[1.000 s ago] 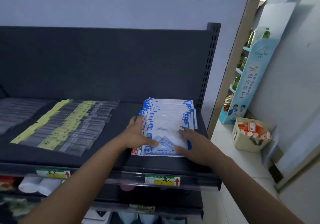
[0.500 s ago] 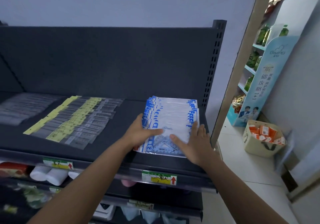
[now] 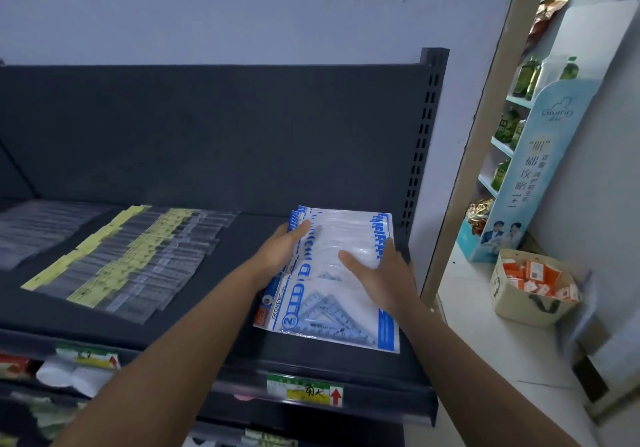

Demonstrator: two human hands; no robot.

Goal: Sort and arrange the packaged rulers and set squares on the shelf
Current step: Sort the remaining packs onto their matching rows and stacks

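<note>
Pressing our flat right hand (image 3: 381,277) on the "GEOMETRIC" set-square packs (image 3: 332,311), we rest our left hand (image 3: 278,251) at their left edge, thumb on top, fingers hidden.

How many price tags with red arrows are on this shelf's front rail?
2: the left price tag sits below the yellow-labelled rulers, the right price tag below the set-square packets. The left arm may hide more.

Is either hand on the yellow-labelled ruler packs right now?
No: the left hand and right hand both rest on the blue-and-white set square packs, while the yellow-labelled ruler packs lie apart to their left.
</note>
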